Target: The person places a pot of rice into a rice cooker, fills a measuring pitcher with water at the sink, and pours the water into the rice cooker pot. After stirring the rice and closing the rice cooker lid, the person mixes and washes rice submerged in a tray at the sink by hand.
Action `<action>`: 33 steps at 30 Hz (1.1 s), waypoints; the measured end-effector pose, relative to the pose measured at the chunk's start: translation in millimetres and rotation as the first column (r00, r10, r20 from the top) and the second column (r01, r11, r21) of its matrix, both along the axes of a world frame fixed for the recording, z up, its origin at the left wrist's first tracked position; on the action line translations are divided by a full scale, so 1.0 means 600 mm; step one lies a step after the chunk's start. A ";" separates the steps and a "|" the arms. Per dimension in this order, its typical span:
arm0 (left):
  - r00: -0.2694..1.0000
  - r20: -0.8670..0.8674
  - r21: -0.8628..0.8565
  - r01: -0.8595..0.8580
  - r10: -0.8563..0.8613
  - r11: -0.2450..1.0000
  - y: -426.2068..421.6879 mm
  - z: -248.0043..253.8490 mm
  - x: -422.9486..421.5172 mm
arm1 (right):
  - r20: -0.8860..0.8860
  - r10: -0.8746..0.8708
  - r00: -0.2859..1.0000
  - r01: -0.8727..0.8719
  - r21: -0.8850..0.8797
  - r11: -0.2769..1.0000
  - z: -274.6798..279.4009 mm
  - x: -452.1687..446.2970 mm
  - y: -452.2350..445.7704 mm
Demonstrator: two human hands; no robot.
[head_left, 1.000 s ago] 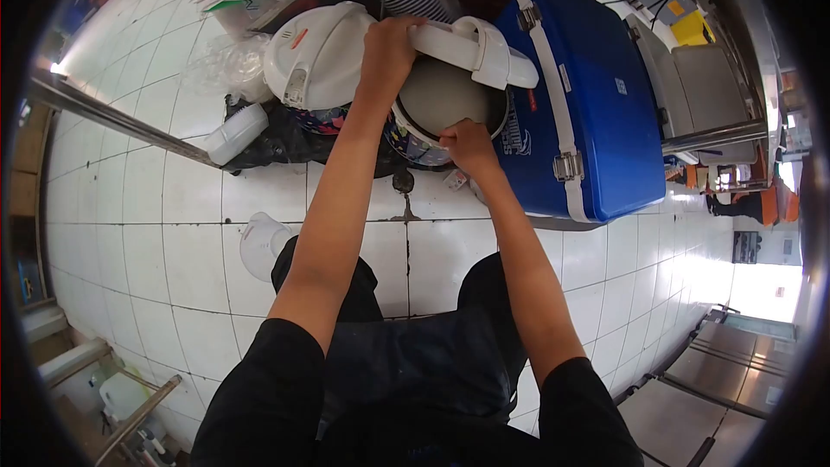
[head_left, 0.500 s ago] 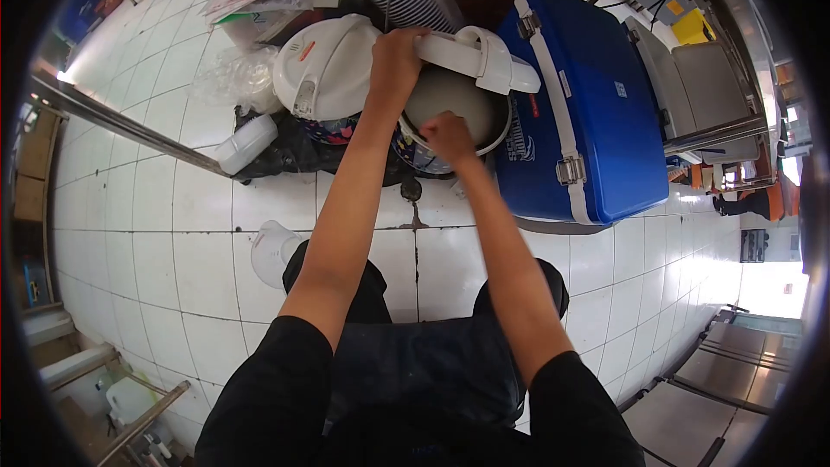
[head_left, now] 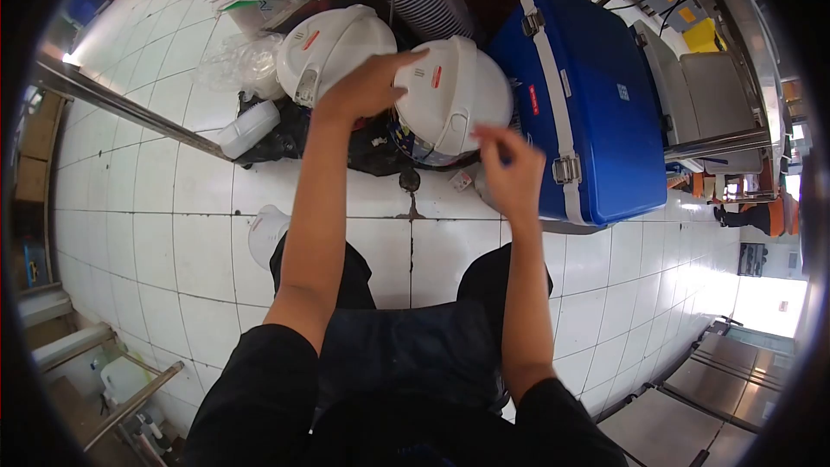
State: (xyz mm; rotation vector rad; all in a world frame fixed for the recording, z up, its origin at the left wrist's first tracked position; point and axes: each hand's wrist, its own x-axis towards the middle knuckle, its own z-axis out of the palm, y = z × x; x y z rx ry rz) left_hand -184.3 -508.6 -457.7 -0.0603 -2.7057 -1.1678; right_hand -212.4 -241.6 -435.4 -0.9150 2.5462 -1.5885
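White plastic tops the pot [head_left: 417, 143] at twelve o'clock from where I sit: its lid [head_left: 443, 91] is down, though I can't tell whether it has latched. My left hand [head_left: 361, 90] is at the lid's nine-to-ten o'clock side, fingers stretched out and grasping nothing I can see. My right hand [head_left: 516, 177] is at its five o'clock edge, blurred, thumb and forefinger loosely bent with a space between; whether the tips touch the rim, I can't tell.

If the lid is only half seated, I reckon it could spring up at a light knock. Pressing it with a fingertip under the rim would pinch me. The blue box [head_left: 601, 104] stands just beside the pot at three o'clock, so a careless swing could bang my right knuckles. Between nine and ten o'clock a second pot [head_left: 341, 47] crowds in, and my left wrist might jostle it. Black plastic [head_left: 277, 146] lies around the pots' base; if it runs beneath, a hard push may make them slide.
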 end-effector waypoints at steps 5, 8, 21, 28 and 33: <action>0.980 -0.071 0.091 -0.180 0.187 0.979 -0.035 0.029 0.040 | -0.246 0.013 0.969 -0.053 -0.157 0.986 0.018 -0.155 -0.143; 0.982 0.004 -0.011 -0.190 0.191 0.982 -0.057 0.019 0.052 | -0.514 0.071 0.855 -0.066 0.028 0.997 -0.138 -0.230 -0.201; 0.967 0.108 0.020 -0.232 0.229 0.972 0.055 -0.035 -0.026 | 0.702 -0.426 0.571 0.664 -0.089 0.743 -0.417 -0.069 0.031; 0.979 -0.159 -0.314 -0.170 0.125 0.934 0.093 -0.102 -0.056 | 0.387 -0.401 0.830 0.540 -0.379 0.752 -0.483 -0.154 0.001; 0.975 -0.059 -0.212 -0.220 0.212 0.952 0.108 -0.089 -0.053 | 0.550 -0.226 0.804 0.508 -0.437 0.742 -0.470 -0.160 0.008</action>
